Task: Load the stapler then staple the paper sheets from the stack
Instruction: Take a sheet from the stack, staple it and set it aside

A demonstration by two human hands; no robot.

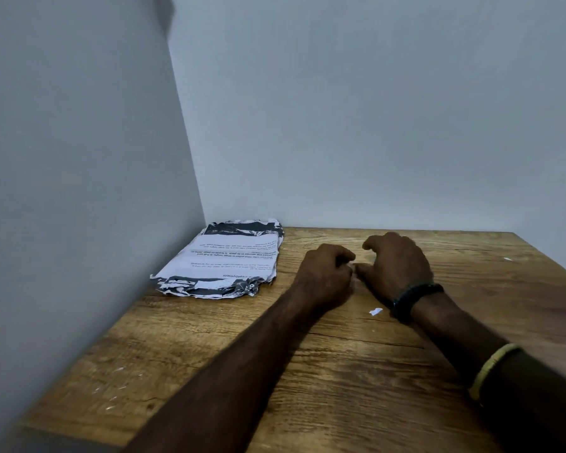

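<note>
Paper stack at centre left of frame, flat on wooden table, in corner by grey walls; edges ragged, dark printed bands at both ends. Print upside down to camera, lines too small to read; one bold word looks like "deployment". Left hand and right hand at frame centre, right of stack, backs up, fingers curled, tips meeting; whether anything is pinched between them cannot tell, hidden by hands. Black band on right wrist, yellow band on forearm, lower right. White paper scrap on table just below right hand
</note>
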